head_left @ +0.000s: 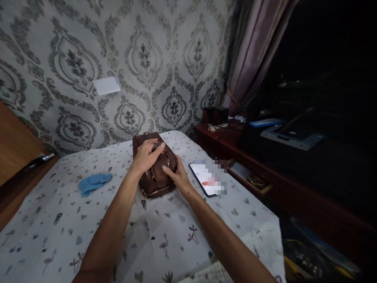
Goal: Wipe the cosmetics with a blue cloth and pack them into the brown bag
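A brown leather bag (159, 187) with gold zippers lies on the bed's white patterned sheet (159, 236). My left hand (146, 156) is on the upper part of the bag, its fingers bent round a small dark piece that may be a flap or strap. My right hand (178, 175) grips the bag's right side, thumb on top near a zipper and fingers mostly hidden behind the edge. To the left lies a crumpled blue cloth (93, 183). A phone (207, 181) with a lit screen lies to the right.
Patterned wallpaper with a white card (106, 85) rises behind the bed. A dark red desk (226, 142) on the right holds small speakers (215, 115), cables and a blue item (266, 122). Below its top, a drawer (250, 179) stands open. A wooden board (20, 145) is at the left.
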Action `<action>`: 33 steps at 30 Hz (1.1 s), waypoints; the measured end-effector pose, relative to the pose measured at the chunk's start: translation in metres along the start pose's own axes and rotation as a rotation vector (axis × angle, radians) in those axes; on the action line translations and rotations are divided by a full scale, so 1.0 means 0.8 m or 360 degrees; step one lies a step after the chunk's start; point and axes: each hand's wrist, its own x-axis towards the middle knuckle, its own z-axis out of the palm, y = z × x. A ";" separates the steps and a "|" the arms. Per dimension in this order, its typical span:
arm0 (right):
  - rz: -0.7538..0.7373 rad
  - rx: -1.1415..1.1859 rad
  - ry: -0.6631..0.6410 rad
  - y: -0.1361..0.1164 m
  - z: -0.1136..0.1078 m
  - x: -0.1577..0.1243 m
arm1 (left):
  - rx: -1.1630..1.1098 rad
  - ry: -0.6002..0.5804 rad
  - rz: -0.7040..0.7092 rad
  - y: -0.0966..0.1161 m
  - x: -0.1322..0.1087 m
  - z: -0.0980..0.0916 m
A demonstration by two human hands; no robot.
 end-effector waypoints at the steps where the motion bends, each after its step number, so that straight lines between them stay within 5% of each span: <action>1: 0.0015 -0.0001 -0.0004 -0.002 0.000 0.000 | -0.0012 0.0015 -0.0008 0.001 0.000 -0.001; 13: 0.0053 -0.0032 -0.0379 -0.038 -0.015 -0.006 | -0.0142 -0.0091 0.0053 0.015 -0.001 -0.011; 33: -0.0074 -0.0149 -0.0200 -0.019 -0.013 -0.001 | 0.0056 -0.0164 -0.0093 0.017 -0.003 -0.005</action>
